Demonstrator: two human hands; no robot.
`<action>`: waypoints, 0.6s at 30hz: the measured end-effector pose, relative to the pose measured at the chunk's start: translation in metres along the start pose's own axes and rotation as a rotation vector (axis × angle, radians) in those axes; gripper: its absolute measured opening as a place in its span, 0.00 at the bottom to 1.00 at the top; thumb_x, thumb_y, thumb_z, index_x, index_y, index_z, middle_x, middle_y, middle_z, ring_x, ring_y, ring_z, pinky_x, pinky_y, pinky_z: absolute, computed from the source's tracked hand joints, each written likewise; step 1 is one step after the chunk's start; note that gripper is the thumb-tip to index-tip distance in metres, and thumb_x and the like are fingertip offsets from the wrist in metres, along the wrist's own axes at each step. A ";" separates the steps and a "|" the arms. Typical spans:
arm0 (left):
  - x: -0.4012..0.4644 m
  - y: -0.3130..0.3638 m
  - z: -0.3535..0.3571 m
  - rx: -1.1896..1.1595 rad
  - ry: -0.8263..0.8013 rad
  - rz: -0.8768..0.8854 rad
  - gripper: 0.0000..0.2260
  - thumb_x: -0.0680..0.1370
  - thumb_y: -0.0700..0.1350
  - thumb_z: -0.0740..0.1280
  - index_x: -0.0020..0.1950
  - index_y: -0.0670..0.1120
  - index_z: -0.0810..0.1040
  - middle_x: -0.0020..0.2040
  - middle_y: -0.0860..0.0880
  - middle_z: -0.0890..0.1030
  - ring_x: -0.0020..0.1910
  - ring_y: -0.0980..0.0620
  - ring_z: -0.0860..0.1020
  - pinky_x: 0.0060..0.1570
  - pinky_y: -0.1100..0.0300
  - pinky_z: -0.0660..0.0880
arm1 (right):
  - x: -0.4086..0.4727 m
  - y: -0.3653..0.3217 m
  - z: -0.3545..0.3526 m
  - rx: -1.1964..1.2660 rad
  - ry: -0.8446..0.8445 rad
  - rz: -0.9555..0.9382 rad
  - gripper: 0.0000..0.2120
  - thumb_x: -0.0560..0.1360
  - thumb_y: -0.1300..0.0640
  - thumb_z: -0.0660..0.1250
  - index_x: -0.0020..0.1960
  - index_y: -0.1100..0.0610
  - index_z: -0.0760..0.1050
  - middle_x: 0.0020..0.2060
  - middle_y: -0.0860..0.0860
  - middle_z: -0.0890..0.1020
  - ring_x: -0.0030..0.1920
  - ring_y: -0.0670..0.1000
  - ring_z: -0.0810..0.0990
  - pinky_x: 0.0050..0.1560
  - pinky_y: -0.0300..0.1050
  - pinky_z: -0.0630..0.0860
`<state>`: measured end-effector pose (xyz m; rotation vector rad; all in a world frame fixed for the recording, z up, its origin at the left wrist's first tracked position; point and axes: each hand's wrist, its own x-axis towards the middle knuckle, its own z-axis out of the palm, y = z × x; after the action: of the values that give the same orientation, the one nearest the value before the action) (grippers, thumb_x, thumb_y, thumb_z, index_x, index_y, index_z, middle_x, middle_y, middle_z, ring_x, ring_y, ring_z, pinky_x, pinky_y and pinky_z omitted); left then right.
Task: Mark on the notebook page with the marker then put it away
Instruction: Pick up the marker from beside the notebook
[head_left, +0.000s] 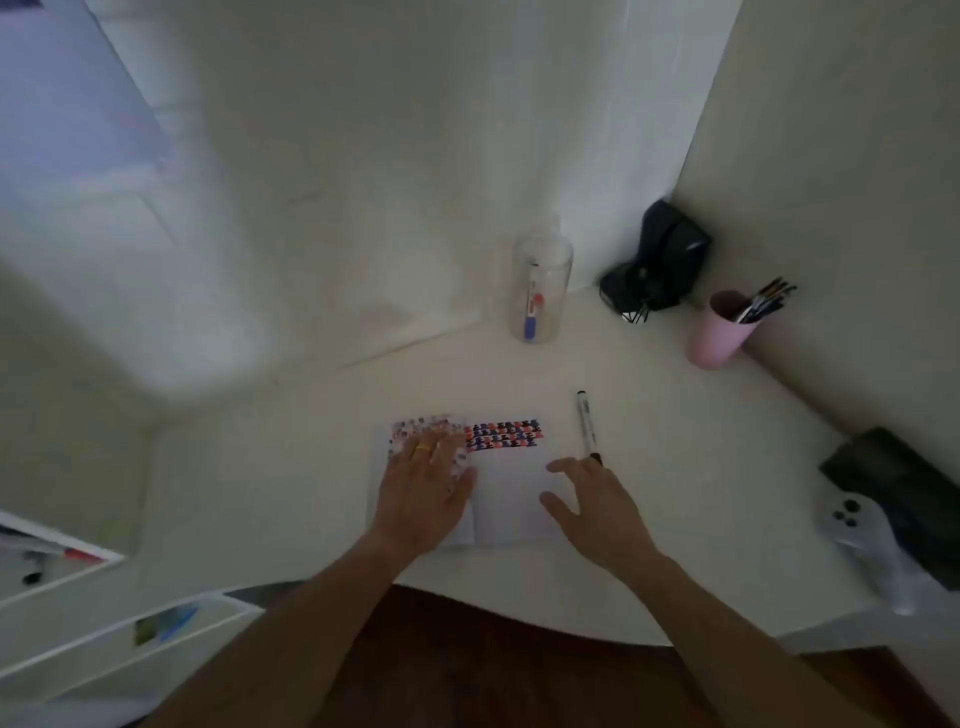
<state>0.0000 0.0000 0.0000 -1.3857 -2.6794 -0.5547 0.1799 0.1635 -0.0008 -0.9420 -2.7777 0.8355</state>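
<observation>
An open notebook (511, 496) lies on the white desk, its top rows filled with red, blue and black marks. My left hand (428, 480) rests flat on the left page, fingers spread. A white marker with black ends (588, 426) lies on the desk just right of the notebook. My right hand (592, 506) hovers over the right page's edge, fingers apart, its fingertips close to the marker's near end; it holds nothing. A clear jar (540, 288) with coloured markers inside stands at the back of the desk.
A pink cup (719, 332) of brushes and a black pouch (657, 262) sit in the back right corner. A white game controller (865, 540) and a dark object (898, 493) lie at the right edge. White shelves (78, 613) stand to the lower left.
</observation>
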 end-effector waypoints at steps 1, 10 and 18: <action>-0.004 -0.002 0.011 0.003 -0.006 0.013 0.22 0.79 0.56 0.59 0.64 0.44 0.78 0.61 0.41 0.80 0.59 0.38 0.78 0.54 0.46 0.78 | 0.000 0.007 0.009 0.001 0.036 -0.014 0.18 0.79 0.45 0.64 0.67 0.49 0.74 0.61 0.51 0.79 0.60 0.54 0.77 0.57 0.45 0.74; -0.037 -0.011 0.079 0.085 0.205 -0.028 0.29 0.74 0.65 0.67 0.65 0.44 0.77 0.63 0.44 0.78 0.63 0.42 0.74 0.61 0.47 0.67 | 0.000 0.056 0.073 -0.178 0.339 -0.188 0.17 0.78 0.44 0.60 0.59 0.52 0.78 0.56 0.50 0.80 0.58 0.54 0.75 0.63 0.50 0.72; -0.043 -0.011 0.086 0.149 0.276 -0.038 0.30 0.73 0.69 0.61 0.63 0.47 0.79 0.61 0.46 0.80 0.60 0.44 0.77 0.56 0.49 0.74 | -0.006 0.058 0.084 -0.220 0.479 -0.263 0.13 0.78 0.49 0.63 0.55 0.54 0.80 0.51 0.51 0.82 0.52 0.55 0.77 0.54 0.51 0.77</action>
<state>0.0252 -0.0088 -0.0930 -1.1308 -2.4749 -0.4960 0.1946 0.1589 -0.1018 -0.6691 -2.5166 0.2281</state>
